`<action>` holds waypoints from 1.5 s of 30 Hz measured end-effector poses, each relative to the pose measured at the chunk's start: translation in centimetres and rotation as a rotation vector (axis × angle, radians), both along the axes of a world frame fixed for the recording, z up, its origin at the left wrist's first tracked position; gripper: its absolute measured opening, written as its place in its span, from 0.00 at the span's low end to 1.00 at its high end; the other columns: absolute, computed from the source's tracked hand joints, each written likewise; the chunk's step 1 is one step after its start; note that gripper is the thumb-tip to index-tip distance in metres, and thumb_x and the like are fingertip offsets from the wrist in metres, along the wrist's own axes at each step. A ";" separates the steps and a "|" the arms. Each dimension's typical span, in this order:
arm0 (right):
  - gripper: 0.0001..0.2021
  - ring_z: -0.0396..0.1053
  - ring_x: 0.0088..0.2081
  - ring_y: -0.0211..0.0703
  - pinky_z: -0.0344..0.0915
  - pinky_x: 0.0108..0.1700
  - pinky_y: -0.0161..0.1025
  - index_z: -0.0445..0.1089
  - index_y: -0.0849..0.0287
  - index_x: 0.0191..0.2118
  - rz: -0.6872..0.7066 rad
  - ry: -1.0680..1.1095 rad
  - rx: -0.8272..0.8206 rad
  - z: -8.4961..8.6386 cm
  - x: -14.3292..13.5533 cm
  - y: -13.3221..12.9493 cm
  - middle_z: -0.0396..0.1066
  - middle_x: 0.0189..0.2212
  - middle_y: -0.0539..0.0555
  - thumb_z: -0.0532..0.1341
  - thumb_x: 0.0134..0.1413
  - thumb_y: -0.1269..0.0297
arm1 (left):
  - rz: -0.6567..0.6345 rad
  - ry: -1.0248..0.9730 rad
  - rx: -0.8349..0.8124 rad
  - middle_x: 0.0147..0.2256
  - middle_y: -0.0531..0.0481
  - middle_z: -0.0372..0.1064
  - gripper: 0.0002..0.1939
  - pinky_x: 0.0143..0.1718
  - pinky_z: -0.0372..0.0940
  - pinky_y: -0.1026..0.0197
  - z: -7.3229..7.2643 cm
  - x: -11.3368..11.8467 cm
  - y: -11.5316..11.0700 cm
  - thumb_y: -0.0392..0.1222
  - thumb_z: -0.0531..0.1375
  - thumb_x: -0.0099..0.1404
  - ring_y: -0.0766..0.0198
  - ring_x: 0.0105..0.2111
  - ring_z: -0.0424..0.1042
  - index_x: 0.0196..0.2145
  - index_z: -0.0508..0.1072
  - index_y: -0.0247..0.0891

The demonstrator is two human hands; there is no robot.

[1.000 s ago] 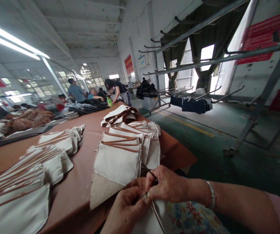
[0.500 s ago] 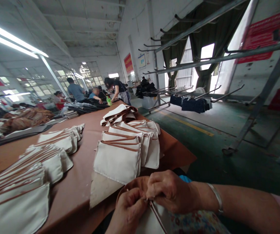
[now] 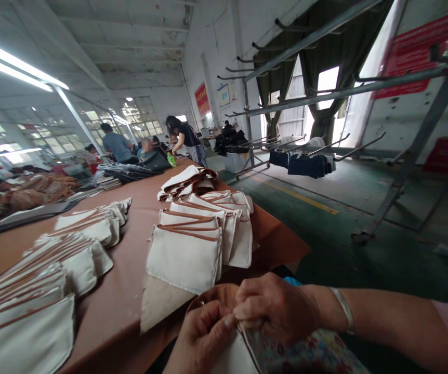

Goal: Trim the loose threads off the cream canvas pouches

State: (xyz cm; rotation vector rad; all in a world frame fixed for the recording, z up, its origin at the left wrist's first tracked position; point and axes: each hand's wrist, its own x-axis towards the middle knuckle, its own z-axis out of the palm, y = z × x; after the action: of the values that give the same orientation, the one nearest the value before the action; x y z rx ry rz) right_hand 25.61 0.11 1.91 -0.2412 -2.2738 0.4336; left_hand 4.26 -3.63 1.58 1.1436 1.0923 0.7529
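At the table's near edge, my left hand [image 3: 202,335] and my right hand [image 3: 268,306] meet, their fingers pinched on the brown-edged top of a white fabric piece [image 3: 234,358]. The piece hangs down below my hands, over a floral cloth [image 3: 313,353]. A brown strap or band [image 3: 218,295] curves behind my fingers. Just beyond lies a stack of white pouches with brown trim [image 3: 185,254], on a beige sheet [image 3: 157,304]. The exact spot gripped is hidden by my fingertips.
Rows of similar white pouches [image 3: 25,332] lie left on the brown-covered table [image 3: 118,306]. Beyond them are dark fabric piles [image 3: 130,174] and a green bottle [image 3: 171,159]. People [image 3: 183,137] stand at the far end. A metal rack [image 3: 403,179] is on the right.
The whole view has shifted slightly. My hands remain together on the fabric, with a small change in finger position. At the far end, the bending person is more upright and dark material there has risen.
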 end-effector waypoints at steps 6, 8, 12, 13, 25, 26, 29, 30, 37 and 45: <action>0.23 0.57 0.24 0.31 0.55 0.25 0.29 0.71 0.66 0.37 0.013 -0.051 -0.966 1.4 0.1 0.9 0.64 0.25 0.49 0.54 0.65 0.48 | -0.110 0.174 0.190 0.23 0.57 0.52 0.24 0.24 0.43 0.64 2.0 -0.5 -0.2 0.62 0.60 0.61 0.70 0.23 0.47 0.25 0.66 0.36; 0.20 0.56 0.24 0.31 0.53 0.25 0.29 0.72 0.66 0.33 0.017 -0.157 -0.998 2.0 0.0 1.6 0.63 0.23 0.47 0.61 0.59 0.49 | -0.103 0.262 0.268 0.23 0.56 0.52 0.24 0.24 0.46 0.65 2.6 -0.4 -0.4 0.61 0.59 0.62 0.69 0.24 0.50 0.24 0.66 0.36; 0.14 0.54 0.23 0.30 0.52 0.25 0.28 0.74 0.67 0.32 0.108 -0.272 -0.987 2.8 -0.1 2.3 0.60 0.21 0.45 0.64 0.57 0.57 | -0.067 0.349 0.393 0.23 0.55 0.56 0.21 0.24 0.51 0.66 3.3 -0.2 -0.6 0.57 0.59 0.63 0.67 0.24 0.54 0.23 0.68 0.37; 0.13 0.55 0.24 0.30 0.53 0.26 0.28 0.74 0.67 0.32 0.123 -0.275 -0.966 2.9 -0.2 2.3 0.61 0.22 0.46 0.64 0.57 0.59 | -0.064 0.360 0.413 0.23 0.55 0.57 0.20 0.25 0.52 0.66 3.3 -0.2 -0.6 0.56 0.59 0.63 0.67 0.25 0.55 0.23 0.68 0.37; 0.09 0.56 0.24 0.30 0.55 0.26 0.27 0.67 0.65 0.29 0.151 -0.095 -0.728 2.0 -0.9 1.4 0.61 0.23 0.46 0.62 0.56 0.64 | -0.080 -0.180 0.092 0.24 0.56 0.57 0.18 0.26 0.51 0.67 1.5 -0.5 -0.6 0.54 0.67 0.58 0.70 0.23 0.53 0.25 0.70 0.36; 0.10 0.55 0.24 0.30 0.54 0.25 0.27 0.68 0.65 0.29 0.143 -0.101 -0.769 2.0 -0.9 1.4 0.61 0.22 0.46 0.62 0.56 0.63 | -0.099 -0.213 0.066 0.25 0.55 0.59 0.19 0.27 0.52 0.66 1.6 -0.6 -0.4 0.55 0.68 0.56 0.70 0.24 0.55 0.26 0.72 0.36; 0.11 0.54 0.23 0.30 0.52 0.24 0.28 0.69 0.66 0.30 0.112 -0.117 -0.857 2.0 -0.8 1.3 0.60 0.21 0.45 0.63 0.55 0.61 | -0.113 -0.200 0.046 0.28 0.49 0.66 0.26 0.30 0.57 0.64 2.4 -1.2 0.0 0.64 0.64 0.56 0.64 0.28 0.61 0.28 0.78 0.35; 0.11 0.54 0.23 0.30 0.52 0.24 0.28 0.69 0.66 0.29 0.106 -0.121 -0.864 2.1 -0.8 1.4 0.60 0.21 0.46 0.64 0.55 0.61 | -0.112 -0.169 0.034 0.28 0.48 0.66 0.29 0.30 0.57 0.63 2.7 -1.4 0.1 0.67 0.60 0.58 0.62 0.29 0.62 0.28 0.79 0.34; 0.09 0.58 0.25 0.31 0.55 0.26 0.28 0.69 0.66 0.31 0.102 -0.116 -0.768 2.2 -0.9 1.1 0.64 0.23 0.47 0.62 0.55 0.64 | -0.181 0.019 0.077 0.26 0.52 0.61 0.25 0.28 0.53 0.65 2.7 -1.5 0.1 0.62 0.61 0.61 0.67 0.26 0.56 0.30 0.75 0.33; 0.18 0.61 0.28 0.35 0.60 0.30 0.31 0.71 0.66 0.36 0.062 -0.055 -0.872 2.2 -1.3 2.3 0.67 0.27 0.50 0.61 0.58 0.52 | -0.055 0.064 0.282 0.24 0.53 0.60 0.22 0.25 0.55 0.67 2.0 -0.9 -0.5 0.60 0.61 0.62 0.67 0.25 0.57 0.23 0.68 0.37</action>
State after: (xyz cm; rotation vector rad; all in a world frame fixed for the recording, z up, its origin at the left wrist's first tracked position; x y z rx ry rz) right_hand 24.30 2.43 4.12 -0.6170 -2.0111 1.4491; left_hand 3.35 -4.08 3.61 1.4390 1.0247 0.8506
